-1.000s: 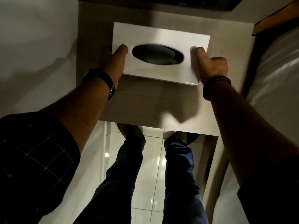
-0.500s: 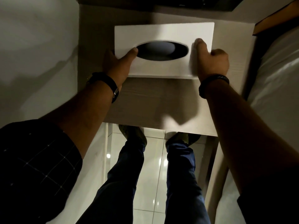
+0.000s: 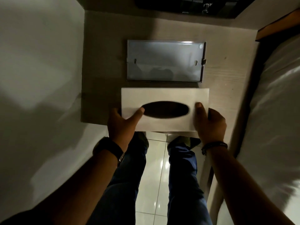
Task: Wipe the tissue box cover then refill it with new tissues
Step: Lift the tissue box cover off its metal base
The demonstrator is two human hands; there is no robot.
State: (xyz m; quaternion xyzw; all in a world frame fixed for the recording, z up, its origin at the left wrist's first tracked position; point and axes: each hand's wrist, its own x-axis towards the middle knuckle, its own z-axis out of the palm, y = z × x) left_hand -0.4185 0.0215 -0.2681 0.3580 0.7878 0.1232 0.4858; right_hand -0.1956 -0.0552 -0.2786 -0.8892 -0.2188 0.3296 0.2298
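Observation:
The white tissue box cover (image 3: 164,95) with a dark oval slot is lifted off and held over the near edge of the bedside table (image 3: 100,78). My left hand (image 3: 121,125) grips its left end, thumb on top beside the slot. My right hand (image 3: 209,124) grips its right end, thumb on top. Behind it, the shiny metal base tray (image 3: 164,60) of the box lies flat on the table, and no tissues show in it.
A white wall (image 3: 40,62) runs along the left. A bed with white bedding (image 3: 276,103) lies on the right. A dark panel (image 3: 186,5) sits at the table's back. My legs and shoes stand on the glossy tiled floor (image 3: 159,168) below.
Both hands have lifted the cover off its base and pulled it toward me to the table's near edge. The metal base tray is now exposed behind it.

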